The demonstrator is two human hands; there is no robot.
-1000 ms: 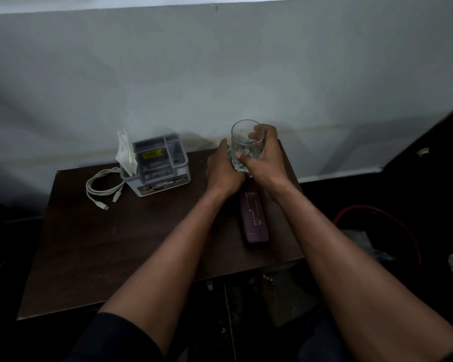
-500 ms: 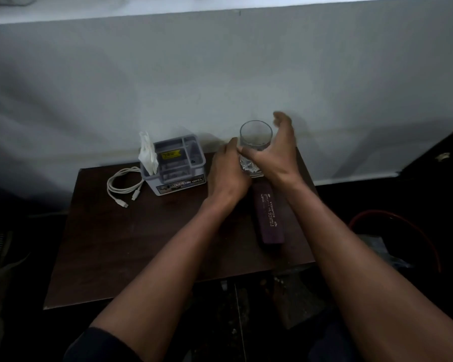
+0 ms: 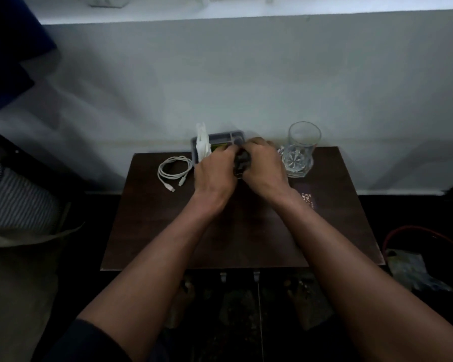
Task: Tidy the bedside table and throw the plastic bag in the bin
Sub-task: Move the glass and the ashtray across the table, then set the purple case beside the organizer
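Observation:
On the dark wooden bedside table (image 3: 168, 231), my left hand (image 3: 215, 171) and right hand (image 3: 264, 165) close together around the grey desk organizer (image 3: 220, 135) at the back edge, fingers curled over its front and sides. The hands hide most of the organizer. A white folded paper (image 3: 202, 145) sticks up from its left compartment. An empty clear glass (image 3: 302, 150) stands upright just right of my right hand, apart from it. The plastic bag (image 3: 413, 270) lies crumpled inside the red-rimmed bin (image 3: 416, 228) on the floor to the right.
A coiled white USB cable (image 3: 174, 171) lies left of the organizer. A purple box (image 3: 307, 198) lies under my right forearm, mostly hidden. The grey wall runs directly behind the table. Striped bedding (image 3: 16, 197) is at the left.
Both hands let go of the glass, which now stands at the back right, and moved left onto the organizer. The view has shifted right and closer.

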